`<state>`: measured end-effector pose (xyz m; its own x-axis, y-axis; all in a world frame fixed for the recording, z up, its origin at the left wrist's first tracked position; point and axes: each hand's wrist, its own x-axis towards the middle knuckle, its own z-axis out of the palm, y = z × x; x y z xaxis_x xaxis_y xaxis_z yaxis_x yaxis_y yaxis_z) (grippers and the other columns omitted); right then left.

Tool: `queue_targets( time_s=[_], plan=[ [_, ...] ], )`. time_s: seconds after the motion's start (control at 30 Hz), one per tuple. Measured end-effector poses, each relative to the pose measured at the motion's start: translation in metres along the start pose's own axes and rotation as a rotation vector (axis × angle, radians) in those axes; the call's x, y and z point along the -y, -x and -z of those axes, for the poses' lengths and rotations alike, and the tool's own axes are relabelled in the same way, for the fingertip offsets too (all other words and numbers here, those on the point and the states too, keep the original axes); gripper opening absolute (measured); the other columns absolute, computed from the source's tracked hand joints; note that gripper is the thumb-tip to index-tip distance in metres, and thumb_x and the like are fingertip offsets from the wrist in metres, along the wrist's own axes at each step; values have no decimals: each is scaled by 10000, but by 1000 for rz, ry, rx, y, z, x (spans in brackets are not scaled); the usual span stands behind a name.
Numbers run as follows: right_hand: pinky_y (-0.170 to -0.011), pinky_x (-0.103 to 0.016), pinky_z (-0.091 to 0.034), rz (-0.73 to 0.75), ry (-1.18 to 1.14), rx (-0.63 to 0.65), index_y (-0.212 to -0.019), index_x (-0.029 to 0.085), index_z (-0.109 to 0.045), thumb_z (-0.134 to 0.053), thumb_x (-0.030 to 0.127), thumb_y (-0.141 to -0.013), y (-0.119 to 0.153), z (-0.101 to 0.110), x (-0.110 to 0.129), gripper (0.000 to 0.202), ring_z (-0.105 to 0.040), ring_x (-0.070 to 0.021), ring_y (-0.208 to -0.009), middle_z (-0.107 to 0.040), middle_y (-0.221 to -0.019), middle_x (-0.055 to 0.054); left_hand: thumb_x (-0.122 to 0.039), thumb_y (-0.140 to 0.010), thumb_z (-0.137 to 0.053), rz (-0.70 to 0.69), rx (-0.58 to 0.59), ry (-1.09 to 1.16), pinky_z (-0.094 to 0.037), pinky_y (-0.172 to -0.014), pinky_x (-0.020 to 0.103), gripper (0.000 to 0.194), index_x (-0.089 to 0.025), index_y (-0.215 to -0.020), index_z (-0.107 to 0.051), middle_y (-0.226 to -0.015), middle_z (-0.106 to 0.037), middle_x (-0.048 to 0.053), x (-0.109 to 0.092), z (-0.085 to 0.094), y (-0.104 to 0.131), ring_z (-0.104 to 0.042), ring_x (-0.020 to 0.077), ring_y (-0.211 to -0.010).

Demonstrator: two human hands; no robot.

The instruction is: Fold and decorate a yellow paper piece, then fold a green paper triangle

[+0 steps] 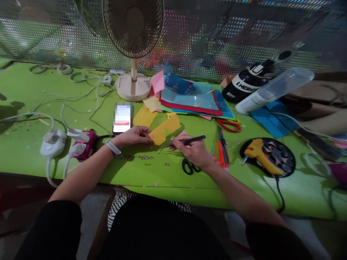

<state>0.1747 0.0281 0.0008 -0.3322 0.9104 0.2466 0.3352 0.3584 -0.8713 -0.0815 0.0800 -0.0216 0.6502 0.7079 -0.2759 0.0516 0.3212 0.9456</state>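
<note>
Pinched at its left end, a cut piece of yellow paper point(166, 129) is held up by my left hand point(136, 136). A few small pink marks or bits show on it. My right hand point(193, 148) is closed around dark tweezers point(187, 142), whose thin tip points left, just below the paper's lower edge. Black-handled scissors point(188, 167) lie under my right wrist, partly hidden. Several tiny pieces point(145, 157) are scattered on the green table point(130, 177) in front of my hands. A lit phone point(121, 117) lies behind my left hand.
A fan point(133, 88) stands at the back, beside stacked coloured paper point(192, 99). To the right are a red utility knife point(223, 151), red-handled scissors point(230, 125), a yellow glue gun point(261, 155) and a black bottle point(244, 85). Plugs and cables point(52, 142) occupy the left.
</note>
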Motion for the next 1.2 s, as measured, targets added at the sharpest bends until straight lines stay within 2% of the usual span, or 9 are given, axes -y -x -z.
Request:
queue_targets(
  time_s=[0.07, 0.17, 0.3, 0.63, 0.73, 0.9, 1.07, 1.2],
  plan=[
    [-576, -283, -550, 64, 51, 60, -844, 189, -724, -634, 355, -879, 1, 3, 0, 192, -681, -164, -671, -721, -777, -43, -171, -759, -749, -4, -1, 0, -529, -697, 244, 197, -124, -890, -610, -803, -742, 61, -1, 0, 0, -694, 123, -709],
    [-575, -269, -516, 273, 152, 154, -913, 219, -741, -645, 301, -879, 3, 4, 0, 131, -663, -143, -635, -743, -776, -21, -179, -762, -753, -3, 1, -9, -529, -702, 245, 206, -118, -895, -607, -803, -739, 57, -3, -1, 0, -691, 119, -710],
    [-538, -270, -460, 472, 297, 179, -961, 246, -736, -640, 292, -890, 4, 2, -3, 128, -636, -127, -568, -756, -763, -6, -167, -774, -739, -1, 15, -25, -534, -712, 252, 194, -111, -909, -612, -810, -736, 60, -4, -1, 0, -693, 117, -717],
    [-538, -275, -446, 532, 299, 182, -969, 215, -732, -629, 287, -902, 2, 0, -6, 143, -637, -129, -571, -758, -767, -22, -162, -781, -733, 10, 15, -24, -532, -704, 255, 183, -115, -902, -604, -785, -732, 57, -6, -1, 1, -687, 113, -689],
    [-544, -277, -470, 436, 260, 220, -948, 241, -742, -616, 325, -907, 3, -1, -6, 157, -645, -135, -579, -754, -757, -13, -165, -790, -727, 14, 12, -31, -523, -710, 259, 170, -116, -888, -596, -787, -728, 60, -8, -3, 3, -682, 114, -694],
    [-580, -280, -566, 59, 19, 258, -908, 228, -735, -599, 405, -904, -1, -1, -6, 224, -706, -153, -680, -748, -812, -22, -198, -769, -753, 11, 3, -39, -504, -659, 235, 198, -118, -880, -610, -778, -718, 48, -6, -3, 3, -667, 110, -690],
    [-564, -290, -608, -246, -349, 120, -837, 177, -708, -685, 489, -820, -9, -2, -12, 313, -727, -176, -673, -748, -790, -63, -187, -729, -790, 1, 17, -31, -504, -687, 227, 249, -117, -902, -625, -831, -712, 48, -1, -1, 1, -660, 104, -732],
    [-592, -287, -618, -367, -528, 11, -831, 180, -698, -727, 477, -787, -13, -6, -25, 301, -732, -176, -688, -756, -793, -66, -204, -736, -785, 2, 25, -50, -517, -729, 249, 253, -120, -910, -623, -871, -716, 51, 0, -1, 1, -669, 113, -765]
  ],
)
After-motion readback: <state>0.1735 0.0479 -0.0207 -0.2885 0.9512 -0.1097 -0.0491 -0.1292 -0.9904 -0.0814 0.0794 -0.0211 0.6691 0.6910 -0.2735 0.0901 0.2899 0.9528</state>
